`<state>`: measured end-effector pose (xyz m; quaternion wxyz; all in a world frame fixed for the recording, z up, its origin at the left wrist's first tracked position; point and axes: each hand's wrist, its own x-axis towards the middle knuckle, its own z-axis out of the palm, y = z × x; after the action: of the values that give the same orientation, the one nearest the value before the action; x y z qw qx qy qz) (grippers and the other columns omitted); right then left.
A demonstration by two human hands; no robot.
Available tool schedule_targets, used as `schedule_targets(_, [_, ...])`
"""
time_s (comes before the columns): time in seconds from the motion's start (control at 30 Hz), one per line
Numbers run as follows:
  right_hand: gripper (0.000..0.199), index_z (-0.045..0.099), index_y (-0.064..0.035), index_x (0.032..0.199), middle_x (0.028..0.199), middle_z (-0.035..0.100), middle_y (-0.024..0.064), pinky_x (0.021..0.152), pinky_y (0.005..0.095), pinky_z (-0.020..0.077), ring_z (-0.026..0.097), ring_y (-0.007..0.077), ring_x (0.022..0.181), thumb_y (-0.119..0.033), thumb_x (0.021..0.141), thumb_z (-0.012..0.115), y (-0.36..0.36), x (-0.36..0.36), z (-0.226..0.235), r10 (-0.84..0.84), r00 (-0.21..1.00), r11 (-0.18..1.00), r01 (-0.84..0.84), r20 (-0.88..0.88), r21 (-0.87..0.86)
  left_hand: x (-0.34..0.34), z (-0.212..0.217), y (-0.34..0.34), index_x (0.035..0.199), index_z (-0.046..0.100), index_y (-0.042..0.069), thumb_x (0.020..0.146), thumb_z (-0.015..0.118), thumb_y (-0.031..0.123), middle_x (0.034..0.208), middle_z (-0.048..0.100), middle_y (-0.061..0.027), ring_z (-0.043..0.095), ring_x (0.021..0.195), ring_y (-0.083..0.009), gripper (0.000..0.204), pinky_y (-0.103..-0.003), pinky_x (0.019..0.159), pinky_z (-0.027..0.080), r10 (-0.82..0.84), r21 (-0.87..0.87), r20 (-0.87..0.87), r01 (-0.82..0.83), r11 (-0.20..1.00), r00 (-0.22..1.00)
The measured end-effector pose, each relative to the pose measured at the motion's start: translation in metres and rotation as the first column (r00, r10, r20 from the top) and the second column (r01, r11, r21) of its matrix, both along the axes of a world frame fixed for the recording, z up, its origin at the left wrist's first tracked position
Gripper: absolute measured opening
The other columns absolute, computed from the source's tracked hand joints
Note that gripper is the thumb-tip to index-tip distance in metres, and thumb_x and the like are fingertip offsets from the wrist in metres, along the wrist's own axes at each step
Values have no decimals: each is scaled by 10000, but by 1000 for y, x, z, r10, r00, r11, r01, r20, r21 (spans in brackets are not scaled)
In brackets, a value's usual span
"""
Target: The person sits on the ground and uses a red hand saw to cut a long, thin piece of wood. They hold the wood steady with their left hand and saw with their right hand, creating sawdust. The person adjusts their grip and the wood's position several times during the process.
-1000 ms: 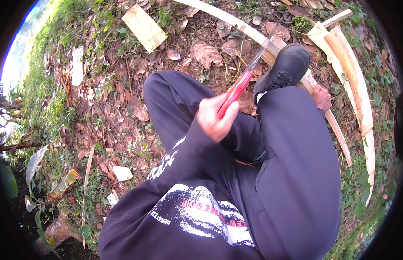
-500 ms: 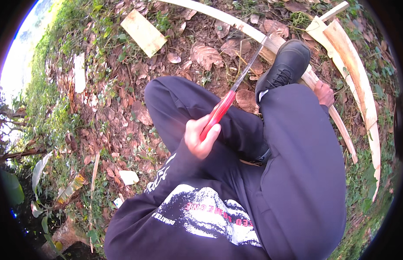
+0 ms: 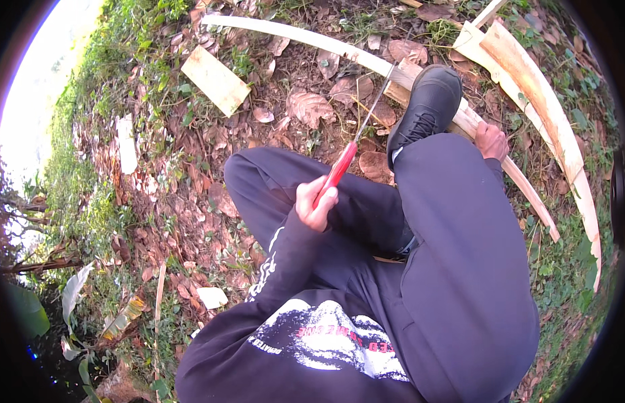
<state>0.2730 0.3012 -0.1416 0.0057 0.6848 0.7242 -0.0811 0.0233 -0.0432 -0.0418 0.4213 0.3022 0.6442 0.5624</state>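
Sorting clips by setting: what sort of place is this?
Outdoors, probably a garden edge or woodland clearing: bare soil strewn with dry leaves, grass along the left, and long split wood strips lying on the ground.

Dark navy sleeves [image 3: 285, 269] — black shoe [image 3: 426, 101]

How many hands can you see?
2. The left hand grips the red-handled saw above the knees. The right hand holds the long plank beside the shoe.
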Motion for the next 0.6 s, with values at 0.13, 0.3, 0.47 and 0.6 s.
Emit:
schedule_targets(0.13, [497,725,-64,933,929,661,265,873,492,482,640,440,919,-434,839,406,1,-7,-6,33,999,999,-33,10,-11,-24,-52,99,711,517,1,913,515,166,582,464,3,409,535,-65,260,-249,502,323,27,74,-25,-25,997,999])
schedule_targets(0.3, [487,725,-49,903,919,665,258,851,482,495,645,435,899,-421,843,417,-3,-3,-1,12,1000,1000,-12,-22,13,-20,-44,49,919,587,-26,898,523,203,654,501,20,345,507,-11,238,-185,460,247,-14,26,-9,14,1000,1000])
schedule_targets(0.47, [476,725,-37,863,892,665,259,848,493,494,649,432,876,-409,845,428,2,-5,-6,45,998,997,-43,-35,57,-16,-41,57,909,593,-17,900,517,211,601,465,39,331,498,-15,240,-194,455,232,5,85,71,-11,996,997])
schedule_targets(0.6, [489,719,-22,856,888,658,269,846,493,492,644,440,882,-409,844,419,2,-7,-4,27,999,999,-25,-47,39,-35,-52,142,719,501,38,921,505,190,608,456,32,374,532,-41,253,-224,495,295,-43,51,-24,44,998,999])
